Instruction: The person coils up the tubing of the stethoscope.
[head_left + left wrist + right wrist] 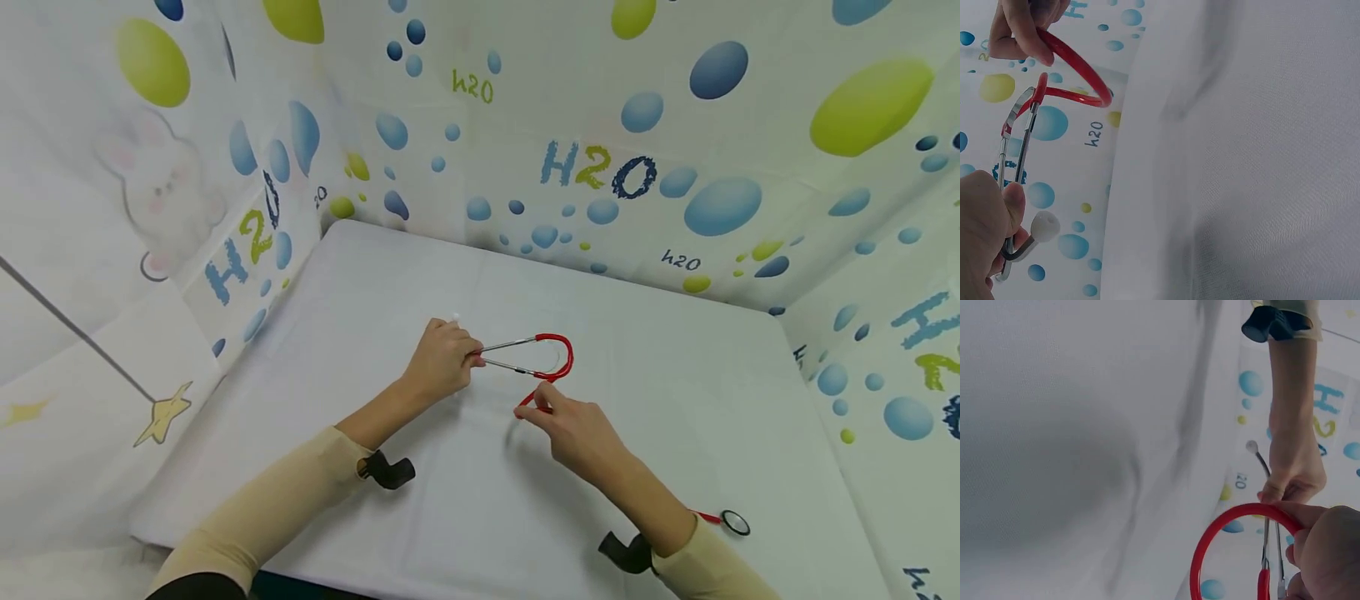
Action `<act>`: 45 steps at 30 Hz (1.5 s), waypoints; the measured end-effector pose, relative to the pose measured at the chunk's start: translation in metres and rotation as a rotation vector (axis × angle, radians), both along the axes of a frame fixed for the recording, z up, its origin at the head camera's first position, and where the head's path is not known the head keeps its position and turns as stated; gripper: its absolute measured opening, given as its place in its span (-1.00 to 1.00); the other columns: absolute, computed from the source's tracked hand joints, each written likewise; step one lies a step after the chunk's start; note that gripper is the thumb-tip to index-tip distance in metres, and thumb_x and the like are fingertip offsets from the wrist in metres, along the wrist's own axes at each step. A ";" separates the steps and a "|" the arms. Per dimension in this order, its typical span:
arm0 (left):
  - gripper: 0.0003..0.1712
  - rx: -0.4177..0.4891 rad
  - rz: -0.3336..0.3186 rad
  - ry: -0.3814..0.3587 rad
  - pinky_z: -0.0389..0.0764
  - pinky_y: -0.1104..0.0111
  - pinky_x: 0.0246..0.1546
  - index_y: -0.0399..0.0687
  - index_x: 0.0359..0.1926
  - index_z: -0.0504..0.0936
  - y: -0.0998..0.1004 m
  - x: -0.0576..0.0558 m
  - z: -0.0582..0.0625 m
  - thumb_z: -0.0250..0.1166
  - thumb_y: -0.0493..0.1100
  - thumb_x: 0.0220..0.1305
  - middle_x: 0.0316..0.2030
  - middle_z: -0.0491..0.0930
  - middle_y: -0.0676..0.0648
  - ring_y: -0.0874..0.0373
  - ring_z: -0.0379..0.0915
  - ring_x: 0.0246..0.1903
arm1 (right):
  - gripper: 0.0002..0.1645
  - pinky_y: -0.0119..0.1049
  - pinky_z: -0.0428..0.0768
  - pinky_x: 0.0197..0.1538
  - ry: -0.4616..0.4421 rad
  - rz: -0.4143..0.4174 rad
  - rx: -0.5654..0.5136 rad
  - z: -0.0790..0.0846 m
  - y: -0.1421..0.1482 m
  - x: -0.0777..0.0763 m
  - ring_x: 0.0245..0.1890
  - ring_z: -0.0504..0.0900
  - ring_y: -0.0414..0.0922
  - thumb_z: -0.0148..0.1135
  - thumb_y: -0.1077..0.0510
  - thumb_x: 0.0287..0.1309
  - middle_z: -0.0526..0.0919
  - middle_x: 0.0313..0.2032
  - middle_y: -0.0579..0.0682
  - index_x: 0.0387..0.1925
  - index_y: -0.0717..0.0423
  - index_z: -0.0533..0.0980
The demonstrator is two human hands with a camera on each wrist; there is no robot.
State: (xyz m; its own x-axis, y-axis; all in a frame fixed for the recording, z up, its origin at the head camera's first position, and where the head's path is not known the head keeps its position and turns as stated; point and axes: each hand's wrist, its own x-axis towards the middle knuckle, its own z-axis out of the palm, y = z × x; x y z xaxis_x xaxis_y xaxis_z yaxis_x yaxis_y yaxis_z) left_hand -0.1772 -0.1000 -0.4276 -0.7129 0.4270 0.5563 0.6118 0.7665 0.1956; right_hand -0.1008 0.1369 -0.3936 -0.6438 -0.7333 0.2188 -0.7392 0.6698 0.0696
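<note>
A stethoscope (564,337) with red tubing and a metal headset is held above the white table by both hands. My left hand (444,358) grips its metal ear tubes near the ear tips; one whitish ear tip (1045,226) sticks out beside the thumb in the left wrist view. My right hand (581,433) pinches the red tubing (1200,556) below the U-shaped bend. Past the right forearm, the round chest piece (736,522) lies at the table's right front, with a short stretch of red tube showing. The forearm hides part of the tubing.
The white-covered table (360,275) spreads under both hands. Printed curtains with blue and green drops (723,207) stand behind it and along both sides. A black wrist mount (390,471) sits on the left sleeve, another (626,552) on the right.
</note>
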 end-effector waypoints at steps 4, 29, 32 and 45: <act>-0.91 -0.014 0.007 0.011 0.32 0.28 -0.28 0.00 -0.51 0.69 0.002 0.002 0.002 0.35 -0.10 -0.02 -0.58 0.61 0.12 0.20 0.43 -0.49 | -0.47 -0.56 0.14 -0.68 0.005 -0.015 -0.010 0.000 -0.007 0.002 -0.71 0.18 -0.31 0.24 0.28 -0.13 0.40 -0.31 -0.09 -0.03 -0.13 0.53; -0.92 -0.122 -0.029 0.045 0.30 0.33 -0.26 0.01 -0.47 0.70 0.009 0.006 0.002 0.33 -0.11 0.02 -0.57 0.62 0.11 0.19 0.40 -0.48 | -0.53 -0.56 0.23 -0.65 -0.017 0.144 -0.198 0.010 -0.012 -0.026 -0.68 0.33 -0.33 0.22 0.36 -0.06 0.51 -0.33 -0.16 -0.10 -0.13 0.55; -0.91 -0.138 -0.034 0.043 0.30 0.33 -0.24 0.02 -0.47 0.70 0.011 0.005 0.005 0.33 -0.09 0.03 -0.57 0.62 0.10 0.19 0.40 -0.47 | -0.60 -0.51 0.37 -0.59 -0.048 0.111 -0.231 0.014 -0.010 -0.032 -0.58 0.44 -0.31 0.29 0.27 -0.05 0.54 -0.31 -0.17 -0.13 -0.13 0.54; -0.94 -0.162 -0.055 0.036 0.29 0.32 -0.24 0.04 -0.50 0.68 0.010 0.008 0.004 0.33 -0.11 0.01 -0.58 0.61 0.12 0.20 0.36 -0.47 | -0.60 -0.46 0.52 -0.42 -0.094 0.109 -0.258 0.024 0.002 -0.055 -0.49 0.53 -0.31 0.38 0.23 -0.16 0.59 -0.36 -0.21 -0.18 -0.06 0.51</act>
